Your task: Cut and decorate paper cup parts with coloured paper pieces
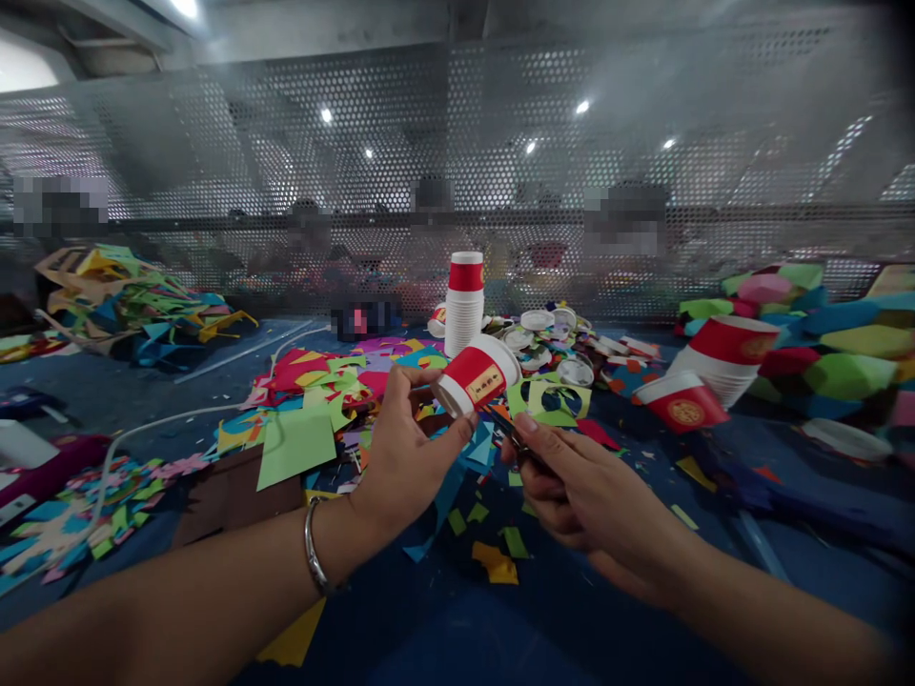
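Note:
A red and white paper cup (477, 374) is tilted on its side in my left hand (415, 443), the thumb and fingers closed round its bottom end. My right hand (582, 495) is closed on a dark, thin tool, perhaps scissors, whose tip points at the cup's lower side; most of the tool is hidden by the fingers. Behind the held cup stands an upright stack of cups (464, 310), white below with a red one on top. To the right are another tilted cup stack (725, 357) and a red cup (682, 402) lying against it.
Coloured paper scraps (321, 372) cover the blue table (457, 629). Cut cup pieces (536, 329) are heaped behind. A green sheet (296, 446) lies left, a dark blue tool (772, 495), partly blurred, right. Paper piles flank both sides. A perforated metal screen (386, 124) stands at the back.

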The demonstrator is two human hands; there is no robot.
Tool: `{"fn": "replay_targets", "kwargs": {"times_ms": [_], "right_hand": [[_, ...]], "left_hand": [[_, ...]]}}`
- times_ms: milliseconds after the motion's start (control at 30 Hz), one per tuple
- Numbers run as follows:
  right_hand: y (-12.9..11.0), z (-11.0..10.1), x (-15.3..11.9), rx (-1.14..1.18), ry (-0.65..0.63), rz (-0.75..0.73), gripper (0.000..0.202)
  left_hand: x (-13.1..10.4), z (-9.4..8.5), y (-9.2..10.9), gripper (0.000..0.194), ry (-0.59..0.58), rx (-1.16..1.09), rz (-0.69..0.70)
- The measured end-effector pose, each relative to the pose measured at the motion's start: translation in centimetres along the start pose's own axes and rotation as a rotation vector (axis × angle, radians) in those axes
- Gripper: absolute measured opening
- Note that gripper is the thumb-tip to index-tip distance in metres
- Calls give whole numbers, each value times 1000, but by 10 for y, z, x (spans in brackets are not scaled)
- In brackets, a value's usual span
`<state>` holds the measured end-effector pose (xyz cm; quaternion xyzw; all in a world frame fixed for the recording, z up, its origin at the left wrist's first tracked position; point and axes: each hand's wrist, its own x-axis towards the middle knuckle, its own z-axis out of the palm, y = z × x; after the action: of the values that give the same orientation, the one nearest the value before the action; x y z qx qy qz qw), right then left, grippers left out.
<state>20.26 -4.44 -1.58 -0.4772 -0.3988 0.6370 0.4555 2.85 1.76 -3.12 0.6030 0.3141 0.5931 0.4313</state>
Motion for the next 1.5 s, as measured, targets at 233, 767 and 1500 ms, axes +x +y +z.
{"fn": "replay_targets", "kwargs": {"times_ms": [233, 767, 1500], "right_hand": [[1, -1, 3, -20, -13, -14, 60], [-2, -2, -1, -1, 9, 19, 56], [1, 1, -4, 42, 0, 34, 58]], "left_hand": [[1, 0, -6, 47, -2, 87, 65], [-1, 0, -4, 44, -41, 119, 88], [2, -3, -8, 43, -54, 377, 249]]}}
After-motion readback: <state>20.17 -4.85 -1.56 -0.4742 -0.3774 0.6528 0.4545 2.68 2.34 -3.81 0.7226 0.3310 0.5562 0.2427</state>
